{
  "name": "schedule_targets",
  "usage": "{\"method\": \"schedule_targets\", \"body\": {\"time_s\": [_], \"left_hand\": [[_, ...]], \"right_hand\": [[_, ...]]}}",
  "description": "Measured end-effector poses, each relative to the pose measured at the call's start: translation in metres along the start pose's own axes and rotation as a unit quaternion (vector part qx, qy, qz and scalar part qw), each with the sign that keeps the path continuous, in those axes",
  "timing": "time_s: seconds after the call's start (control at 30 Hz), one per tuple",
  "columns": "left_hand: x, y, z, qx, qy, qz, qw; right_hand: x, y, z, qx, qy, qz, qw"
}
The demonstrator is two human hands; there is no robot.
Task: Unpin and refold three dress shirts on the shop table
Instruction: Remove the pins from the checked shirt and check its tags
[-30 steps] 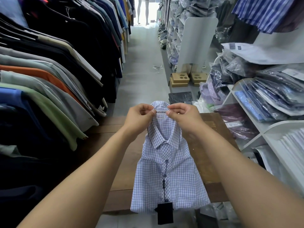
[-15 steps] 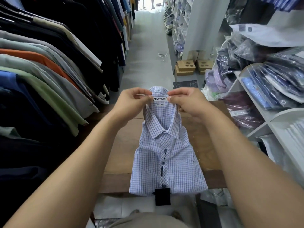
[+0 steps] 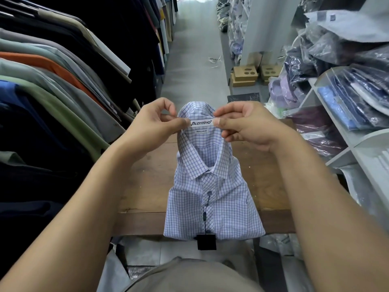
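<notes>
A folded blue-and-white checked dress shirt (image 3: 212,203) lies on the brown wooden table (image 3: 147,186), its collar lifted up toward me. My left hand (image 3: 151,123) pinches the back of the collar at the left of the white brand label (image 3: 201,123). My right hand (image 3: 244,123) pinches the collar at the right of the label. A black hang tag (image 3: 206,241) dangles on a black cord from the shirt's front over the table's near edge. No pin can be made out.
A rack of hanging shirts (image 3: 63,81) crowds the left side. White shelves (image 3: 357,133) with bagged shirts stand on the right. Cardboard boxes (image 3: 245,75) sit on the grey aisle floor beyond the table. Plastic bags lie under the table.
The view has tilted downward, so the shirt and table sit higher in the frame. Both hands keep their pinch on the collar beside the label.
</notes>
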State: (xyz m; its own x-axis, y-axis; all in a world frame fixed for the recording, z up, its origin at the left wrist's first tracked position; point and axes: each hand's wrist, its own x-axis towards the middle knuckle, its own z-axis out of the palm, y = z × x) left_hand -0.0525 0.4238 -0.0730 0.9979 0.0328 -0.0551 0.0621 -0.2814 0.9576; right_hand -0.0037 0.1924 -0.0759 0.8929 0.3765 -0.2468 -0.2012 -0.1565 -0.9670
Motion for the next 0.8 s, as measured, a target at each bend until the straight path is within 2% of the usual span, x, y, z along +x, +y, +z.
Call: {"method": "schedule_targets", "body": {"time_s": [0.47,0.8], "left_hand": [[-0.007,-0.001,0.012,-0.034,0.002,-0.009,0.999],[-0.006,-0.008,0.011,-0.072,0.032,-0.011,0.997]], "right_hand": [[-0.001,0.013,0.005,0.073,0.020,0.012,0.997],[-0.007,0.014,0.007,0.087,-0.008,-0.008,0.996]]}}
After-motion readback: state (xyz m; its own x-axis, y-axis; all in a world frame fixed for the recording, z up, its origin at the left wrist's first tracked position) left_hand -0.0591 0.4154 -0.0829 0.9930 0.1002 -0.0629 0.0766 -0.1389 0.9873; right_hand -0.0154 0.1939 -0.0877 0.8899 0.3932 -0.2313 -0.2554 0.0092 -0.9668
